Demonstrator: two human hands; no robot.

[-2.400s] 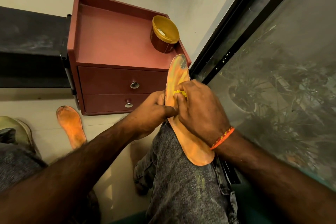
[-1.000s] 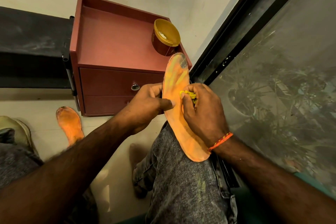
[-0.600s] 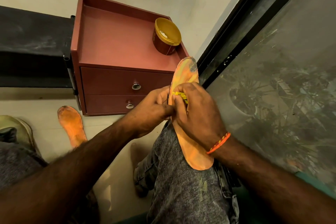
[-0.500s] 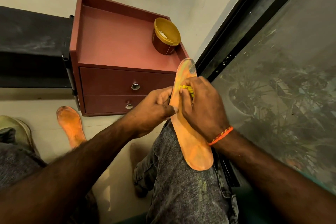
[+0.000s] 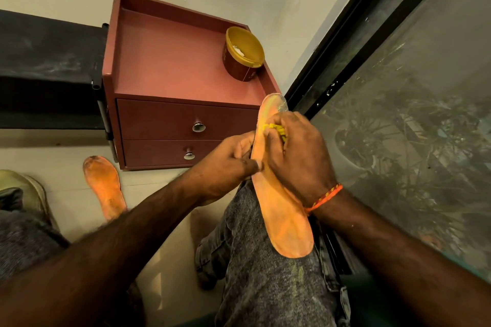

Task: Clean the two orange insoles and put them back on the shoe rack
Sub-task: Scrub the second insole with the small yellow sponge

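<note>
I'd flag a slip first; the insole (image 5: 281,210) lies along my right knee (image 5: 265,287) with its toe end out in the air near the cabinet (image 5: 170,61), so hard scrubbing there could bend it or skid it off my leg; left hand (image 5: 225,167) only pinches its left edge, thumb on top; right hand (image 5: 295,156) is curled round a yellow scrubber (image 5: 275,129), pressing it on the front part; grey grime at the toe tip looks not yet cleaned; a swing far could knock the open tub (image 5: 243,54) on the cabinet top; the other insole (image 5: 105,188) lies on the pale floor (image 5: 66,146) to the left, dirty, untouched; room: plain wall far, dusty glass door (image 5: 411,114) on the right, dark shelf (image 5: 47,69) left of the cabinet, possibly the rack.
</note>
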